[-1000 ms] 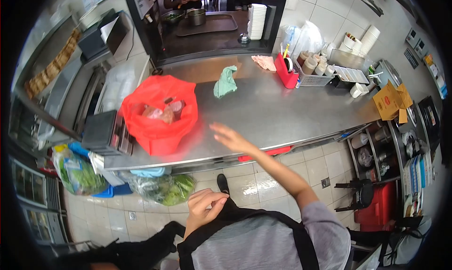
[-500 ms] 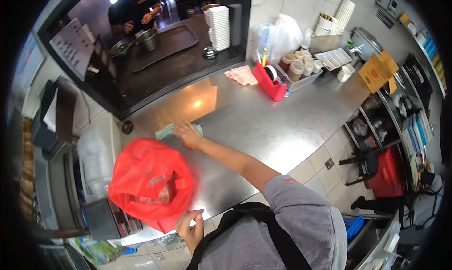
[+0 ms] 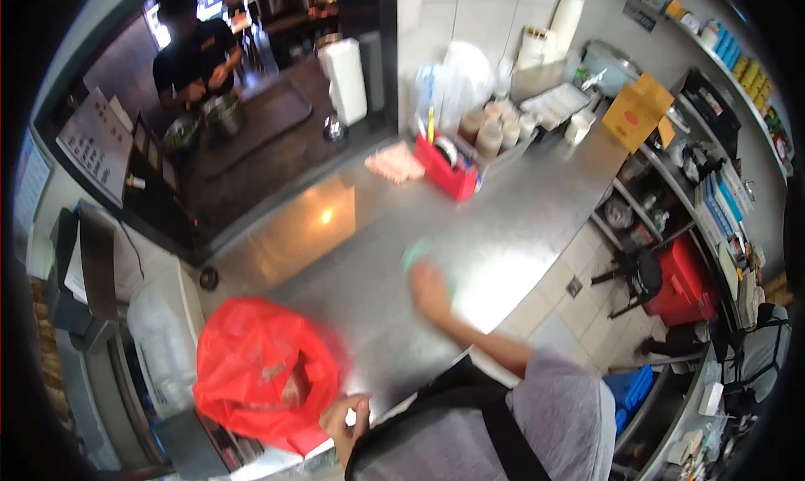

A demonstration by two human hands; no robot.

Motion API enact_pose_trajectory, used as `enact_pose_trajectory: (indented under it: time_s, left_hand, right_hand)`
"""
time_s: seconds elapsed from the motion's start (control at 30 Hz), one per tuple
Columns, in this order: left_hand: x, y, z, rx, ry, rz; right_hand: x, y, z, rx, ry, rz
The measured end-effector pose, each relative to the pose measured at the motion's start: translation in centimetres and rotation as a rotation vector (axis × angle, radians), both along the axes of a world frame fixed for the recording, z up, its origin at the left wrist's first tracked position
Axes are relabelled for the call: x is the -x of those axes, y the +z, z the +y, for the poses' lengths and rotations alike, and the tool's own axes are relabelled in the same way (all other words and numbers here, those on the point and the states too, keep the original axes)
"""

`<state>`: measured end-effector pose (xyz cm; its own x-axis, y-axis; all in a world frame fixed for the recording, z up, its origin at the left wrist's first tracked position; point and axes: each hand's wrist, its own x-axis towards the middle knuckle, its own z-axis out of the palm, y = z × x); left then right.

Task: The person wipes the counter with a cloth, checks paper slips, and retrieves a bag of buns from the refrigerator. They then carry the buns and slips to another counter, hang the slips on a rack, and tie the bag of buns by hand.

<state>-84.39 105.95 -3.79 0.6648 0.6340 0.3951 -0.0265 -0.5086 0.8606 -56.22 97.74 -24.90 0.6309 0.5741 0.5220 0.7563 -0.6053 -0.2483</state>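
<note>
A steel tabletop (image 3: 520, 221) is running below a serving window (image 3: 387, 70), carrying a red bag (image 3: 239, 355). Right of the bag, the right hand (image 3: 431, 291) is resting on a green cloth (image 3: 416, 253); blur is obscuring how open its grip is. Beside the bag, the left hand (image 3: 345, 419) is curling nearly closed, visibly holding nothing. Beyond, a pink cloth (image 3: 394, 162) is lying flat.

Bag (image 3: 239, 355), red, on the table (image 3: 520, 221). Right hand (image 3: 429, 288), blurred, at a green cloth (image 3: 415, 252), right of the bag. Left hand (image 3: 342, 422), fingers curled, just beside the bag. Pink cloth (image 3: 394, 162), farther beyond the bag.
</note>
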Motion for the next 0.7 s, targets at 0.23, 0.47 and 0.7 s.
enact_pose_trajectory:
  time_s: [0.23, 0.47, 0.7]
  left_hand:
    - [-6.7, 1.8, -0.9, -0.210, -0.245, -0.051]
    - [-13.0, 4.0, -5.5, -0.099, -0.325, 0.023]
    - [-21.7, 3.7, -12.1, -0.139, -0.407, -0.083]
  right_hand:
    - [11.6, -3.8, -3.7, 0.080, 0.946, -0.408]
    - [-8.4, 4.4, -20.5, 0.224, 0.301, 0.287]
    - [-26.0, 2.8, -32.4, 0.069, -0.404, 0.208]
